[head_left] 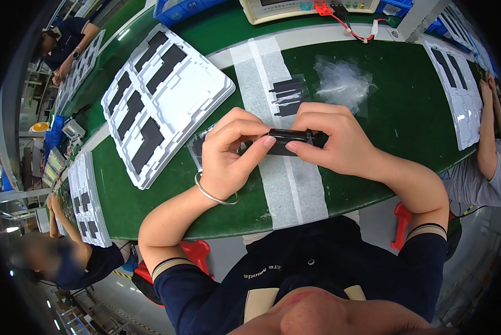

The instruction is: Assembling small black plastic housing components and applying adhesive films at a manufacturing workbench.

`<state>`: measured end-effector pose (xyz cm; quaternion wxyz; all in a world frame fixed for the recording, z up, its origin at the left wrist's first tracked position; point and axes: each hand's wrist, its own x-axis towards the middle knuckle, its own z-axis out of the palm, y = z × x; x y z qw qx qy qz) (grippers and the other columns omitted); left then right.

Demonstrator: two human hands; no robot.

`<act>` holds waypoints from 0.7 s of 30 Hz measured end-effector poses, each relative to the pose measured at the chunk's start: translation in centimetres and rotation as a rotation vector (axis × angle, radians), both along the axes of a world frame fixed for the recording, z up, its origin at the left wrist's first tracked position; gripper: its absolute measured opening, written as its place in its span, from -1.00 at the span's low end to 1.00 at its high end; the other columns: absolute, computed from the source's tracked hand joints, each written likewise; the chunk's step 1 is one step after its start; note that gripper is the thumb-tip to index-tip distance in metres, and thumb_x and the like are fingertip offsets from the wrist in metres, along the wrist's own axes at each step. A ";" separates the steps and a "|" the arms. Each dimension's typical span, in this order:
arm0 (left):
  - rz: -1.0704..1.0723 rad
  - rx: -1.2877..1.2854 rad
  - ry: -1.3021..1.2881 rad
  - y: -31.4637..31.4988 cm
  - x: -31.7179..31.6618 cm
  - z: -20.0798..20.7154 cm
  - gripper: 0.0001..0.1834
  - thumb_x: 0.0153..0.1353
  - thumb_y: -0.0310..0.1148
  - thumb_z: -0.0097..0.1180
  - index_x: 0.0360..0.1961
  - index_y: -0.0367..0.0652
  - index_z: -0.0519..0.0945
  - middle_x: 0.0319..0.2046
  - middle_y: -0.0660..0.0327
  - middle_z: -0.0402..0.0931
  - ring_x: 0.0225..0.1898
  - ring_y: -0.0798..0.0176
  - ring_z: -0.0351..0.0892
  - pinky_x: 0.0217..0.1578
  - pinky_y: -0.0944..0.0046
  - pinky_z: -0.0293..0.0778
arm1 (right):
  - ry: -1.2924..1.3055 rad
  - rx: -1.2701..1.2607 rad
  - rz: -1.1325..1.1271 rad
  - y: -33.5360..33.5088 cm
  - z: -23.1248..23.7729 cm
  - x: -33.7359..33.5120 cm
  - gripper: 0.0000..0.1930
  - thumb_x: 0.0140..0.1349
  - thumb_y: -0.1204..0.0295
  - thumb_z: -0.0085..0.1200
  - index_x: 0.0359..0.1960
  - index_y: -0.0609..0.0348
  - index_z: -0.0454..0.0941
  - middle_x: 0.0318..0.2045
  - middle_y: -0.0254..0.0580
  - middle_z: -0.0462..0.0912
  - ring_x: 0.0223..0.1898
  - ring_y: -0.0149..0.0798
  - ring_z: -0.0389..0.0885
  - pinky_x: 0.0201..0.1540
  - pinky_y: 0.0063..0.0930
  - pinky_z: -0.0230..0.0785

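A small black rectangular block [281, 147] is held up between my two hands over the middle of the green table. My left hand [228, 151] pinches its left end between thumb and fingers. On the right end, my right hand [334, 137] has its thumb in front and its fingers behind. Just beyond them lies a clear sheet with black strips [287, 97]. Part of another clear sheet [197, 152] shows beside my left hand, which hides the rest. To the left, a white moulded tray [192, 97] holds several flat black pieces [148, 144].
A white cloth strip [292, 195] runs across the green table [395, 128]. Clear plastic films [345, 84] are heaped at far right. Behind stand a blue bin [189, 8] and an instrument [284, 12] with red leads [340, 19]. Co-workers sit on both sides near more white trays [457, 100].
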<state>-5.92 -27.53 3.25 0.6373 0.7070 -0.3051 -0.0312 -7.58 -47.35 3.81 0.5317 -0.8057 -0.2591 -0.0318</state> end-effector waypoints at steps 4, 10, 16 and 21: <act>0.047 -0.013 -0.077 0.0 0.5 -0.4 -0.85 -0.07 -0.66 0.16 -0.41 -0.33 0.53 -0.41 0.16 0.42 -0.38 0.34 0.39 -0.38 0.44 0.35 | -0.144 -0.041 -0.060 0.2 -0.5 0.1 -0.84 -0.14 0.47 0.18 -0.61 0.24 0.43 -0.66 -0.24 0.39 -0.62 -0.24 0.39 -0.59 -0.43 0.21; 0.166 0.010 -0.205 -0.3 0.6 0.1 -0.84 -0.13 -0.67 0.21 -0.46 -0.33 0.54 -0.47 0.16 0.44 -0.40 0.31 0.40 -0.39 0.44 0.31 | -0.388 -0.025 -0.167 1.0 -0.5 0.2 -0.82 -0.21 0.54 0.20 -0.66 0.21 0.40 -0.68 -0.27 0.36 -0.62 -0.23 0.32 -0.54 -0.43 0.14; 0.257 0.008 -0.313 -0.5 0.7 -0.2 -0.84 -0.18 -0.67 0.23 -0.49 -0.31 0.54 -0.51 0.17 0.43 -0.45 0.28 0.36 -0.45 0.41 0.27 | -0.343 -0.049 -0.221 1.6 -0.3 -0.1 -0.81 -0.18 0.49 0.17 -0.69 0.18 0.35 -0.66 -0.27 0.35 -0.57 -0.22 0.35 -0.47 -0.40 0.18; 0.312 0.053 -0.566 -0.8 1.1 -0.2 -0.83 -0.23 -0.66 0.25 -0.55 -0.28 0.54 -0.57 0.20 0.40 -0.52 0.25 0.33 -0.51 0.38 0.23 | -0.330 0.033 -0.243 1.9 -0.7 -0.1 -0.80 -0.18 0.49 0.16 -0.70 0.19 0.33 -0.66 -0.27 0.34 -0.58 -0.22 0.33 -0.48 -0.39 0.16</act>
